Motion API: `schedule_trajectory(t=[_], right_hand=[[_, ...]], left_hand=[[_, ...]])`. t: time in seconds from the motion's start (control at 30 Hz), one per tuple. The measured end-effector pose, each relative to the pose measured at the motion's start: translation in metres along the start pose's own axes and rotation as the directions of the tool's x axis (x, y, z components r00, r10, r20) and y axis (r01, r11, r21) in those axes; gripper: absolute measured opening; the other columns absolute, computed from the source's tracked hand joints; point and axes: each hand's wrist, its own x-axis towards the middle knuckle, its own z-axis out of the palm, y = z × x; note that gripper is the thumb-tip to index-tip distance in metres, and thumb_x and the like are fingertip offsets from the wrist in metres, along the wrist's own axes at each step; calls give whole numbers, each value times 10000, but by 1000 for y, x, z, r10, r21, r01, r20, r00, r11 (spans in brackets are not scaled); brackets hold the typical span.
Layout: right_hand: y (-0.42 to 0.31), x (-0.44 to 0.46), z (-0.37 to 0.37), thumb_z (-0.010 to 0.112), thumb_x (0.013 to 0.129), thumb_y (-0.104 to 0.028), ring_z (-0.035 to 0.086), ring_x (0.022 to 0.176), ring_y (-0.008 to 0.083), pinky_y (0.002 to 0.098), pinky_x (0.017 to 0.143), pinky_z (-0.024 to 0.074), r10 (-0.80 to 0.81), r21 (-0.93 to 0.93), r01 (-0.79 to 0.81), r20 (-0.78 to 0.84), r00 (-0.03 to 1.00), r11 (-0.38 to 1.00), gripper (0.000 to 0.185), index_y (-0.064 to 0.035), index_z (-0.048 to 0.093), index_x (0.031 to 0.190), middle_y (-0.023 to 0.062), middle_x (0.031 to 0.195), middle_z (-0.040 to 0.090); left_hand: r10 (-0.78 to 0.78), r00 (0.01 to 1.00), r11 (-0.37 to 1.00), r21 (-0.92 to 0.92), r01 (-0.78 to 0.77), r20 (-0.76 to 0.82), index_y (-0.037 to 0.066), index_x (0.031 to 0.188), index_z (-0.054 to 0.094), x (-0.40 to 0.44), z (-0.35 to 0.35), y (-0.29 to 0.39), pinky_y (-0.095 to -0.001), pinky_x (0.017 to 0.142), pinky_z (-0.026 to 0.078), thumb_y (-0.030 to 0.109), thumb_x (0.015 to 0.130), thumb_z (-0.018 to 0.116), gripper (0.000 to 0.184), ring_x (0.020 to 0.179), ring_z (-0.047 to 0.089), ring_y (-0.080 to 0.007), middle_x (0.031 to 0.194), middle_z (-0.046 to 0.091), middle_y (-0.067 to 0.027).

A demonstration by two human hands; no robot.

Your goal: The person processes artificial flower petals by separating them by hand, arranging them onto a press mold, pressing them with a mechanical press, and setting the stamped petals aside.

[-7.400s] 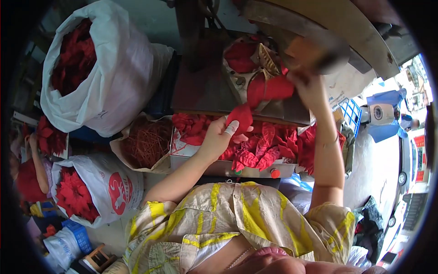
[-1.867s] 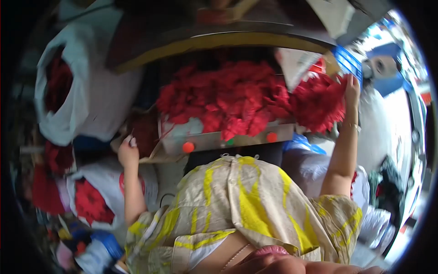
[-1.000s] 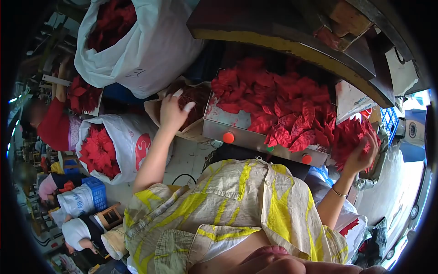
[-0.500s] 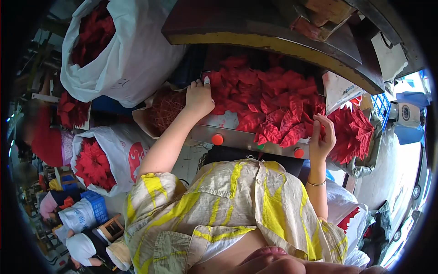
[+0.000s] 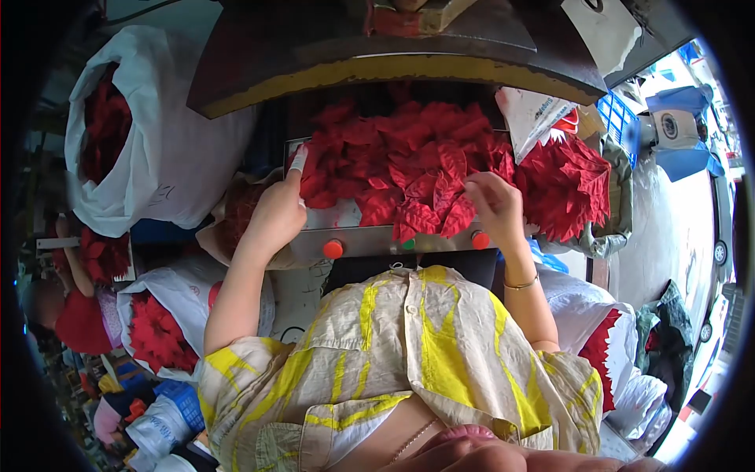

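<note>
Lying crosswise between the two hands, a heap of red fabric leaves has its long axis running left to right, behind a metal front panel with two orange-red buttons and a green one. The left hand is at the heap's left end, index finger stretched forward in a white wrap, the other fingers folded under; the heap lies to the right of that fingertip. Whether anything is pinched beneath the palm cannot be told.

The right hand is at the right front of the heap, thumb and fingers loosely curled and only partly spread. It is the nearer hand to the ribbed leaves that droop over the panel, which lie just to its left. Its fingertips seem to meet the leaf edges, though red on red makes a grip hard to confirm.

Beyond the right hand, on its outer side, is a fuller red bunch. Above the heap juts a dark plate with a yellow edge.
</note>
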Motion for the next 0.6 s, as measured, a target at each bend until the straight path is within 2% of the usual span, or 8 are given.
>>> schedule_trajectory(t=[0.07,0.13,0.27,0.3,0.33,0.4,0.5,0.6], right_hand=[[-17,4,25,710,898,-77,623,765,64,221,658,501,-58,89,46,130,990,995,214,-20,662,1098,33,861,674],[-43,10,46,674,926,-41,593,838,36,188,705,483,-113,285,29,284,952,958,268,5,610,1182,6,939,637],[-36,12,60,664,924,-9,581,822,28,187,706,477,-68,438,-114,378,923,892,158,-6,613,1074,-17,917,631],[-37,9,55,661,927,-8,585,810,32,194,691,483,-21,404,-185,454,891,896,121,-8,613,1038,-17,902,634],[-38,5,53,658,929,-7,589,798,36,201,677,488,27,364,-256,528,849,895,86,-11,612,1002,-17,888,637],[-39,0,60,723,852,-51,656,701,127,270,625,520,-232,224,144,441,867,964,95,-19,682,931,53,792,678],[-48,6,57,767,789,-97,676,705,206,327,636,524,-82,51,66,467,880,997,130,-33,705,883,120,792,673],[-23,52,29,807,772,-244,657,721,298,394,639,532,-189,-384,155,-53,981,910,269,-41,682,897,124,801,668]], left_hand=[[290,947,809,-492,-321,-141,-18,1546,199,1,16,-2,-337,1196,211,-74,826,479,774,1492,247,-268,1605,245,-197],[400,910,492,-812,-316,-112,-11,1552,188,2,34,25,-327,1210,157,-89,830,479,782,1507,182,-224,1634,178,-143],[535,835,127,-989,75,132,14,1566,147,-3,62,49,-340,1188,241,34,842,615,863,1470,287,-221,1597,251,-149],[628,757,13,-975,223,181,12,1545,205,1,71,42,-386,1139,355,106,857,668,834,1378,445,-240,1519,369,-163],[631,755,11,-975,223,180,12,1545,205,5,78,40,-386,1139,355,106,857,668,834,1378,445,-240,1519,369,-163],[708,616,-51,-844,534,347,-4,1471,323,9,91,37,-434,1063,454,152,869,700,728,1247,574,-281,1395,503,-171],[573,695,87,-876,474,433,11,1242,560,-1,111,52,-345,794,531,193,948,650,356,881,639,-192,1013,631,-75],[427,851,13,-942,334,307,32,1107,631,4,112,51,-232,533,381,238,995,601,236,588,444,-58,751,504,24]])
